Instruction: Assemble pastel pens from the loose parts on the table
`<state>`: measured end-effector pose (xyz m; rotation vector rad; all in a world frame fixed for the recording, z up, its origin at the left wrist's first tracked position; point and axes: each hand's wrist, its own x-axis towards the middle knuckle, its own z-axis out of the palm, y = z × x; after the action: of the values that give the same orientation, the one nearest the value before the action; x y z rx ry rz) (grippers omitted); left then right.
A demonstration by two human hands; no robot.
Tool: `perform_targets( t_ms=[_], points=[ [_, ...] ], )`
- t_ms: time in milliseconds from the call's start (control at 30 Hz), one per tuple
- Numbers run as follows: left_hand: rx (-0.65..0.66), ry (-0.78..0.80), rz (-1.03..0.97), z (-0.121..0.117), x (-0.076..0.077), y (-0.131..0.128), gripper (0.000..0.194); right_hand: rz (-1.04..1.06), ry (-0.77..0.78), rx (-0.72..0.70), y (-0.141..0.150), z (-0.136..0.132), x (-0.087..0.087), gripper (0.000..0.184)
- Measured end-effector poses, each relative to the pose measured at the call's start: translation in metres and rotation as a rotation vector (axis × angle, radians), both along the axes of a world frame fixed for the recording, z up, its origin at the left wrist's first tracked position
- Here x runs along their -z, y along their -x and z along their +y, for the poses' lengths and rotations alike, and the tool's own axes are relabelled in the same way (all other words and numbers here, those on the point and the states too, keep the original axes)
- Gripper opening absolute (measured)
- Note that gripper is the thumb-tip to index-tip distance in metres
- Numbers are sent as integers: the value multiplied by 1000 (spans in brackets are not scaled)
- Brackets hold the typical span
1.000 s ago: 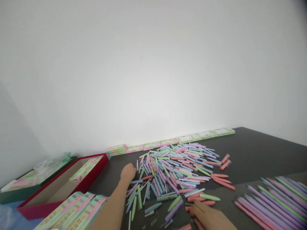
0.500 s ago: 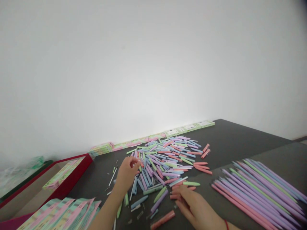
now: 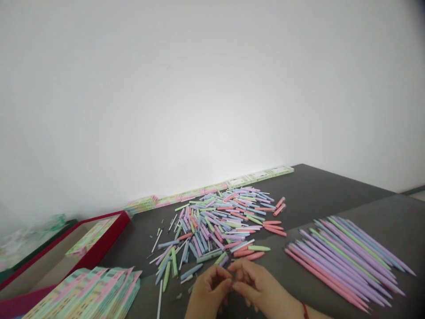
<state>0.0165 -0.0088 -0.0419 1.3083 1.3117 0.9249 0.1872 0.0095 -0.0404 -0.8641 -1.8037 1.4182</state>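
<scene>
Far left edge of the frame: a dark green tray [image 3: 20, 261] holding blurred pale packets.

Lower left: a red tray [image 3: 109, 241] with one printed card [image 3: 91, 237] lying inside. In front of it, at the bottom left corner, a fanned stack of pink and green cards [image 3: 89, 292].

Left of centre, along the foot of the white wall [image 3: 199, 88]: a row of flat card packs [image 3: 212, 189], running up toward the centre right.

Centre: a loose heap of pen parts [image 3: 219, 221], pink, green, blue and purple, spread over the dark table [image 3: 325, 195]; a few thin white refills [image 3: 156, 241] lay apart at its left side.

Bottom centre: the left hand [image 3: 207, 292] and, touching it, the right hand [image 3: 259, 288], fingertips met just below the heap. The fingers of both were pinched narrowly together; what small piece they held could not be told, as it was hidden between them. A red band [image 3: 304, 309] showed at the right wrist.

Lower right: a neat row of finished pens [image 3: 345, 257], laid side by side, well apart from the hands.
</scene>
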Motion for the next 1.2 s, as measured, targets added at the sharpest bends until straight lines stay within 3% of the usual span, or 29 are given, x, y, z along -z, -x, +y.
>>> perform_targets(
  t_ms=[167, 367, 533, 600, 767, 900, 1000, 1200],
  points=[
    [68, 50, -52, -2, 0, -5, 35, 37, -86, 74, 1, 2, 1, 4],
    [40, 31, -151, -5, 3, -10, 39, 116, -22, -4, 0, 1, -3, 7],
    [59, 25, -173, -8, 8, -11, 30, -6, -218, 60, -2, -3, 0, 14],
    [65, -36, -7, -9, 3, -7, 21, -46, -269, 91, -4, -2, 1, 14],
    [19, -405, 795, -11, -12, 4, 12, -7, -249, 199, -8, 10, -5, 11],
    [138, -433, 1099, -9, -7, 3, 9, 25, -206, 199, -8, 15, -9, 19],
    [142, -539, 1057, -8, 2, 3, 10, 17, -174, 194, -8, 14, -9, 21],
    [31, -590, 696, -12, 20, 6, 10, -30, -157, 152, -10, 8, -7, 16]
  ],
)
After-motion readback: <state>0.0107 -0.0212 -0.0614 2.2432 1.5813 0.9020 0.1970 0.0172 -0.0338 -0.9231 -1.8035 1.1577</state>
